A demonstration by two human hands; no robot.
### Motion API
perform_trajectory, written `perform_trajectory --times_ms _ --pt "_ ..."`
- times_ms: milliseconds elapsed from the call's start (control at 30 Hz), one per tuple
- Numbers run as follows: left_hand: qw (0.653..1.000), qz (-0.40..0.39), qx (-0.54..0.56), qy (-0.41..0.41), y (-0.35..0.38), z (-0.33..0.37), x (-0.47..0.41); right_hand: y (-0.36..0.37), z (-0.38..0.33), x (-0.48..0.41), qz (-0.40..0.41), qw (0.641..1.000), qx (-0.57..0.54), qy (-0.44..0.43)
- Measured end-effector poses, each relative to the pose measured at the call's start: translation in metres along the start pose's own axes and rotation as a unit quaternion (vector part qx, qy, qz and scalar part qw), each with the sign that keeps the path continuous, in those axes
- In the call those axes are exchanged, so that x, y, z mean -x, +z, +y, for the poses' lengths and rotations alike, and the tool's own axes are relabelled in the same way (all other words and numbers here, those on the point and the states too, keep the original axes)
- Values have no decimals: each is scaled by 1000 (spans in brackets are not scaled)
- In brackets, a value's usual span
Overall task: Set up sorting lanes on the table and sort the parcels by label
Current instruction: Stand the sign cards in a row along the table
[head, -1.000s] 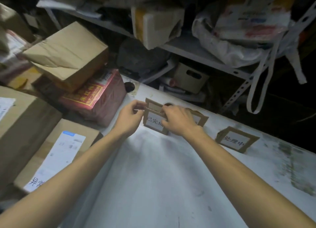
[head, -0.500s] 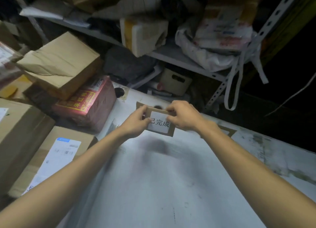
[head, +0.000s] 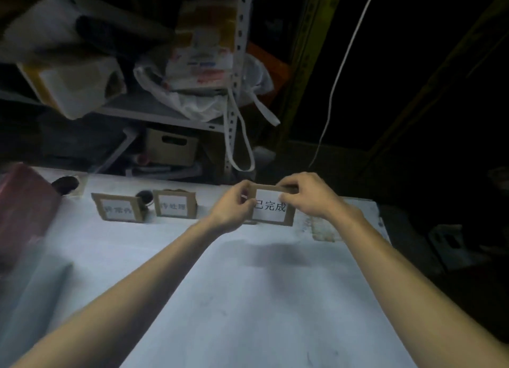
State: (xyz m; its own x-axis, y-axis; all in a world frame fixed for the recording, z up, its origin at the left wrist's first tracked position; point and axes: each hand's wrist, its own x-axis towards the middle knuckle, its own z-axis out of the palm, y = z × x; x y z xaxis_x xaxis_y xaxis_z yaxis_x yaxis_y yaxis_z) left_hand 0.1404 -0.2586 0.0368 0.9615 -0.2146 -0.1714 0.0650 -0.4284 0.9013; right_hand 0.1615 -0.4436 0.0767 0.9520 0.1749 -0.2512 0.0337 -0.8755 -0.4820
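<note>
Table, white, fills the foreground; behind it stands a shelf crammed with bags and boxes. A red box sits at the table's left end. Along the far edge stand a left sign and a middle sign, their writing blurred. Right of them, the left hand and right hand pinch a third sign upright, reading "已完成"; the left hand hides its left edge.

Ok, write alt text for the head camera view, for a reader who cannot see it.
A left hand and right hand pinch a cardboard sign labelled 已完成 by its ends, over the far side of a white table. To its left, a middle sign and a leftmost sign stand side by side, text blurred, before dim cluttered shelving.
</note>
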Motion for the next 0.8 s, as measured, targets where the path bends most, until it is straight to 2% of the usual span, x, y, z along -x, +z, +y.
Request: perform_trajectory --times_ms 167,300,600,800 --pt "997 14 -68 17 83 6 -38 -11 88 -6 17 999 -11 26" --pt "997 32 -65 -2 118 -13 -65 12 130 -23 24 999 -17 20" --pt "996 70 -37 -48 145 -61 -92 49 155 -51 35 999 7 -21" --pt "996 34 -55 -56 145 -53 -84 43 157 -50 -16 999 24 -32"
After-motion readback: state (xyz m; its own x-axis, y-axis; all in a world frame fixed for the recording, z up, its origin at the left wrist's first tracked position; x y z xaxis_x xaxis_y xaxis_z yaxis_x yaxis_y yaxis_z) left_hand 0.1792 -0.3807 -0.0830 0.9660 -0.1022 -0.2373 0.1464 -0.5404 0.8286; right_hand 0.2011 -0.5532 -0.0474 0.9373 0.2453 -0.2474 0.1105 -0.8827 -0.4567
